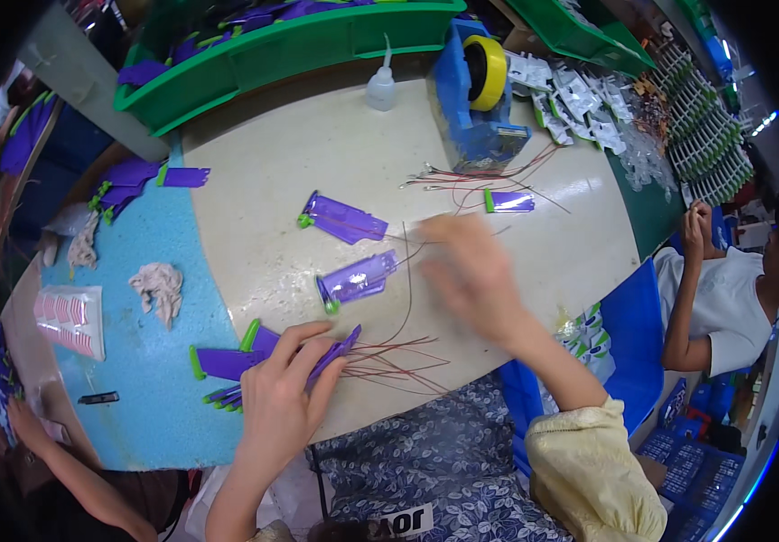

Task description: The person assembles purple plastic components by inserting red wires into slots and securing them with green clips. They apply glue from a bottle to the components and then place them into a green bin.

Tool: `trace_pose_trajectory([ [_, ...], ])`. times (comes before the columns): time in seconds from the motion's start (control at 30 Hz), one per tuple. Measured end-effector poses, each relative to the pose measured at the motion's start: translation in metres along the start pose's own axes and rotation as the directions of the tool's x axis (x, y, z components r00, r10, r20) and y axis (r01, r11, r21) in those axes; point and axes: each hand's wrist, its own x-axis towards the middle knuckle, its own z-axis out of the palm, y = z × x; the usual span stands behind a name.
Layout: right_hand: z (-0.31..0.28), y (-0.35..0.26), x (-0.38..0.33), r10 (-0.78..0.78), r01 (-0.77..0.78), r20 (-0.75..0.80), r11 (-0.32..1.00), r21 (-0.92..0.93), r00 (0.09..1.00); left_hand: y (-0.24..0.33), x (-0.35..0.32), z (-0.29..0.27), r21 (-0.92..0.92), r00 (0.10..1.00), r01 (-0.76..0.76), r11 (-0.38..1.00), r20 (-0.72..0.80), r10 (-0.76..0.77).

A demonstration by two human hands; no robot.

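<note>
My left hand [279,397] is closed round a purple plastic part [337,350], above a pile of purple parts with green ends [222,363]. Thin reddish-brown wires [398,366] fan out to the right from beside that hand. Over the middle of the table is my right hand [475,271], smeared by motion, so its grip does not show. Thin wire runs near its fingertips. To its left lie two more purple parts, an upper one [346,219] and a lower one [359,277]. A short purple piece [510,201] rests beyond it, beside loose red wires [471,181].
At the back stand a green bin [299,50], a white squeeze bottle [380,88] and a blue tape dispenser [461,108]. A crumpled cloth [158,291] and black cutter [98,397] lie on the blue mat [172,406]. Beside my right arm is a blue bin [633,334]; people sit at both sides.
</note>
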Motion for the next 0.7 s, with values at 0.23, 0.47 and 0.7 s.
trace_pose_trajectory([
  [0.23,-0.085,0.09,-0.026,0.36,-0.338,0.034,0.901,-0.271,0.932,-0.008,0.003,0.007,0.105,0.989,-0.149,0.983,0.025,0.148],
  [0.47,-0.049,-0.017,0.014,0.34,-0.425,0.266,0.809,0.406,0.902,0.001,-0.024,0.008,0.158,0.985,-0.153,0.976,0.107,0.137],
  [0.7,0.028,-0.024,0.034,0.083,-0.254,0.461,0.912,0.321,0.883,0.002,-0.012,0.021,0.259,0.976,-0.202,0.945,0.133,0.172],
])
